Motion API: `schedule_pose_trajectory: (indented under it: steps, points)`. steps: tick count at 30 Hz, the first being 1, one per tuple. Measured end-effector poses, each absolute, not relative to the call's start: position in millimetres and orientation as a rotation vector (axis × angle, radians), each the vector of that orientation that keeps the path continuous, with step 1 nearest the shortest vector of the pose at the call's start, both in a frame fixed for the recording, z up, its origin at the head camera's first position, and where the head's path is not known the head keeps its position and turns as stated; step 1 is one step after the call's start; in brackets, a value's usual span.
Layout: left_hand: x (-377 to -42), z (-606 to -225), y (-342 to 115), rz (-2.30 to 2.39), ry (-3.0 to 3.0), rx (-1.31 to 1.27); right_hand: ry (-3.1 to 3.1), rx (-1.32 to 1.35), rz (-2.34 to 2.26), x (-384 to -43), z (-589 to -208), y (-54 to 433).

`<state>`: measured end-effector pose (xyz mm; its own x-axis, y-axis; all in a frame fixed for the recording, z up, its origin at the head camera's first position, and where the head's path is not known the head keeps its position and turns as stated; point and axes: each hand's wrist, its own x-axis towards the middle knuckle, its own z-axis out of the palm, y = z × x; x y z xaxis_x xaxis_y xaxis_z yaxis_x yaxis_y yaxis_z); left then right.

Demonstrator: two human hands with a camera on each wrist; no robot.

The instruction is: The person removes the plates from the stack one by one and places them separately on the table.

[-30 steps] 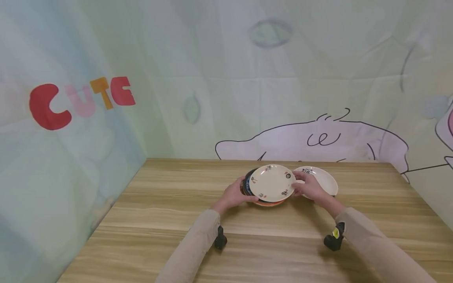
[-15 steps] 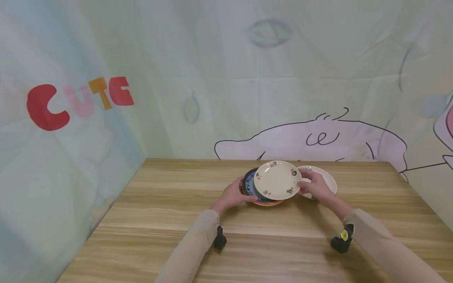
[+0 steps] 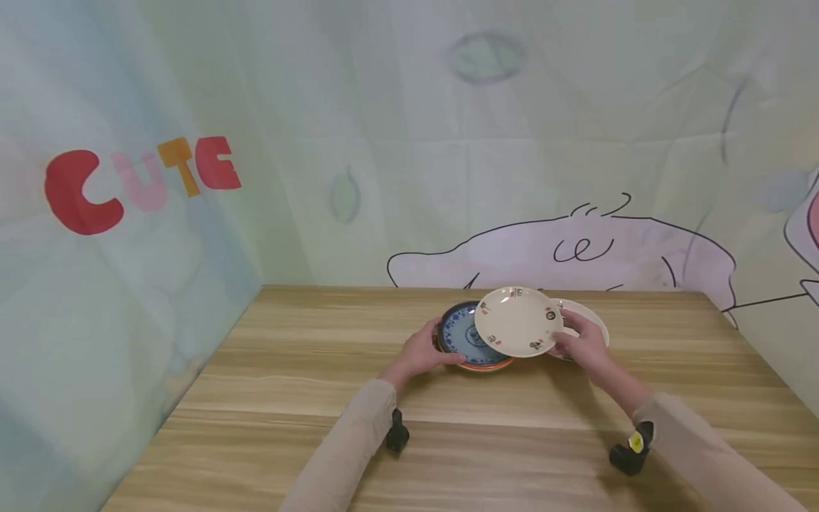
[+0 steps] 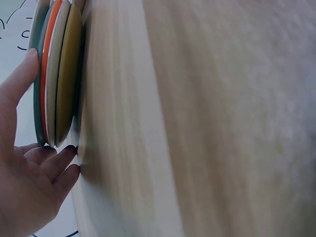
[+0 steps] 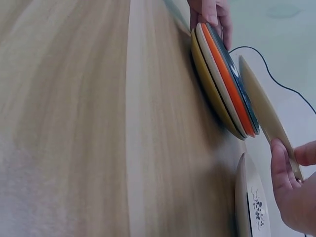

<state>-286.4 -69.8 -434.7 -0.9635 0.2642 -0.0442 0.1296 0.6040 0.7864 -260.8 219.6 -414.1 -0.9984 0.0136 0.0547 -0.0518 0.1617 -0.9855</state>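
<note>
My right hand [image 3: 585, 345] pinches the right rim of a cream plate [image 3: 520, 323] with small printed figures near its rim. That plate is raised and tilted, overlapping the right part of a stack in the head view. On top of the stack lies a blue patterned plate [image 3: 462, 336]; an orange plate [image 5: 228, 81], a pale one and a mustard-yellow one [image 4: 69, 79] show below it. My left hand [image 3: 422, 353] holds the stack at its left side, thumb at the blue plate's rim. In the right wrist view a gap shows between the cream plate and the stack's lower end.
A white plate [image 3: 595, 321] with a dark print lies on the wooden table [image 3: 307, 398] right of the stack, partly hidden by the right hand and cream plate. A printed cloth backdrop [image 3: 409, 178] rises behind the table's far edge.
My right hand has lifted the cream plate off the stack and moved it to the right, uncovering the blue plate. My left hand has stayed at the stack.
</note>
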Motion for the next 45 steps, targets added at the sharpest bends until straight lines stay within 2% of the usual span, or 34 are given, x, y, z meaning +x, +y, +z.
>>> schedule_pose_trajectory:
  steps: [7, 21, 31, 45]
  points:
    - [-285, -435, -70, 1.313, 2.657, 0.342, -2.299, -0.064, 1.969, -260, -426, 227]
    - [-285, -434, -69, 1.314, 2.669, 0.342, -2.176, -0.061, 2.013, -268, -455, 258]
    - [-286, -435, -70, 1.317, 2.663, 0.346, -2.19, -0.197, 2.012, -244, -426, 253]
    - [-286, -434, -70, 1.316, 2.656, 0.345, -2.16, -0.25, 1.981, -231, -423, 271]
